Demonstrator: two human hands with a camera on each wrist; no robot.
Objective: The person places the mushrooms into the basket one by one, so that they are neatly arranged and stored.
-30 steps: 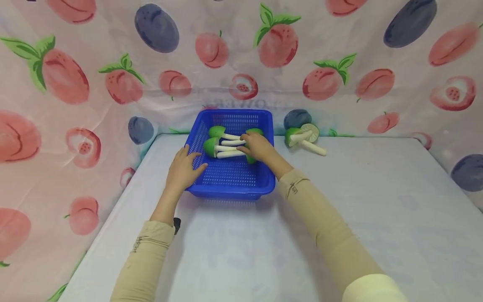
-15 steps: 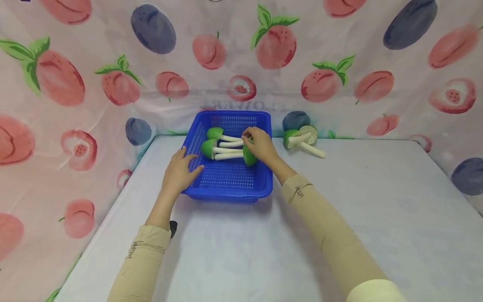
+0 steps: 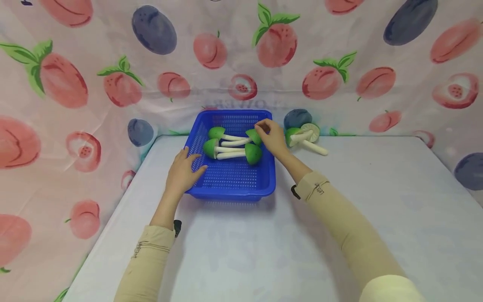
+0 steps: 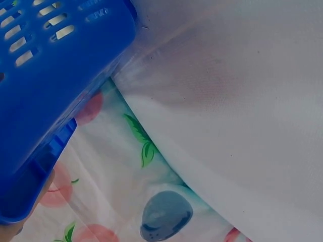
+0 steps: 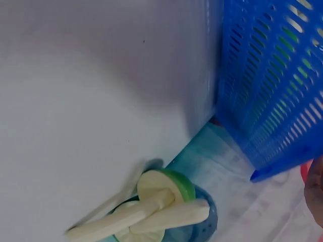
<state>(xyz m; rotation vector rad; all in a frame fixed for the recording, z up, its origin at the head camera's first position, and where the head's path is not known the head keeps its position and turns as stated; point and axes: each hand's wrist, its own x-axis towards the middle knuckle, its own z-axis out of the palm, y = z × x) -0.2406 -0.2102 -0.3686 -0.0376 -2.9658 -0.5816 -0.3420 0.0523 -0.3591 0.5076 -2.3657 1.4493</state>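
Note:
Several toy mushrooms [image 3: 253, 153] with green caps and white stems lie side by side in the blue basket [image 3: 230, 192], caps at both ends. My left hand [image 3: 182, 171] rests at the basket's left rim, thumb and fingers spread. In the left wrist view only a little of that hand shows, below the rim. Over the right rim is my right hand [image 3: 272, 137], fingers loosely bent, beside a mushroom's green cap [image 3: 255, 136]. I see nothing held in it. The right wrist view shows just part of this hand [image 5: 315, 191] at the edge.
Right of the basket, two more green-capped mushrooms [image 5: 161, 206] lie crossed on the white tabletop [image 3: 362, 201], near its back edge. A fruit-print cloth [image 3: 241, 50] hangs behind the table and along its left side.
My right hand has drawn back from the mushrooms inside the basket, moving right to the rim and uncovering the right-hand caps. The left hand stays at the left rim.

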